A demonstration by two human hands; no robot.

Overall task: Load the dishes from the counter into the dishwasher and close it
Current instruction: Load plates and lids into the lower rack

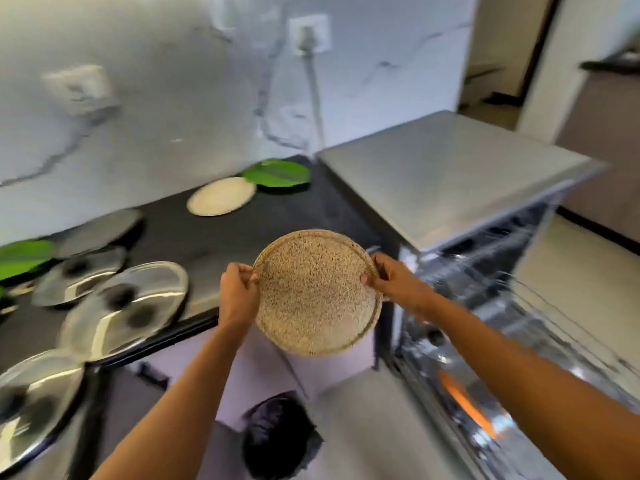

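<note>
The left hand [239, 294] and right hand [398, 282] pinch opposite rims of the round speckled beige plate [317, 296], held in the air between both grips. The black desk [207, 237] lies behind-left of it, the open steel dishwasher [450, 174] just right.

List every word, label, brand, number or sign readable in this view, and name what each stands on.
No text can be read anywhere.
The round speckled beige plate, gripped at its rim by the left hand and the right hand: no print.
The silver dishwasher: no badge legible; the front is motion-blurred.
The white wall socket: no readable marking.
</note>
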